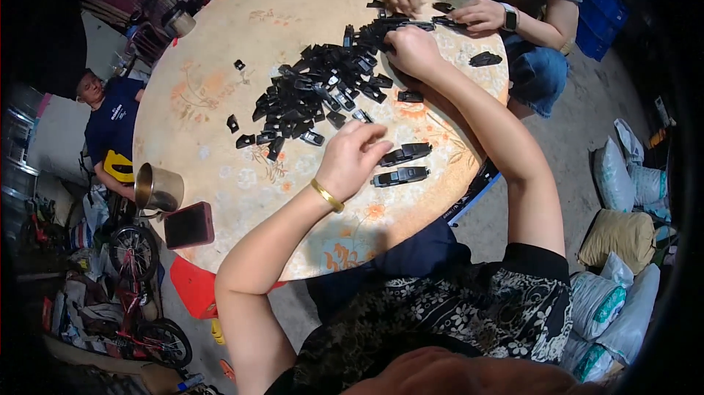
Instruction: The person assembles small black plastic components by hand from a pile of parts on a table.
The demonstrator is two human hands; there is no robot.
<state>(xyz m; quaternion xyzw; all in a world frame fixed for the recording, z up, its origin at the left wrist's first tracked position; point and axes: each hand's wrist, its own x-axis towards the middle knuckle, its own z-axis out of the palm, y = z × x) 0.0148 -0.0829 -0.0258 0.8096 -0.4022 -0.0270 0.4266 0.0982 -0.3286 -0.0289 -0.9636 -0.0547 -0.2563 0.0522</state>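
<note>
A heap of small black plastic parts (308,94) lies on the round table. Beside its near edge, my left hand (350,153) hovers with fingers loosely bent and thumb apart, nothing visible between them. Close to that thumb are two longer black clip-like pieces, the farther one (408,153) and the nearer one (400,176), side by side. My right hand (413,50) reaches to the far right end of the heap. Its fingers are curled down and closed, and whatever they hold is hidden. A single black part (410,96) rests below my right wrist.
Across the table, a co-worker's hands (480,14) handle black parts. Another black cluster (485,59) sits by the right edge. A metal cup (158,187) and a phone (188,225) stand at the left edge. Another person (114,124) is at left; filled sacks (620,237) lie right.
</note>
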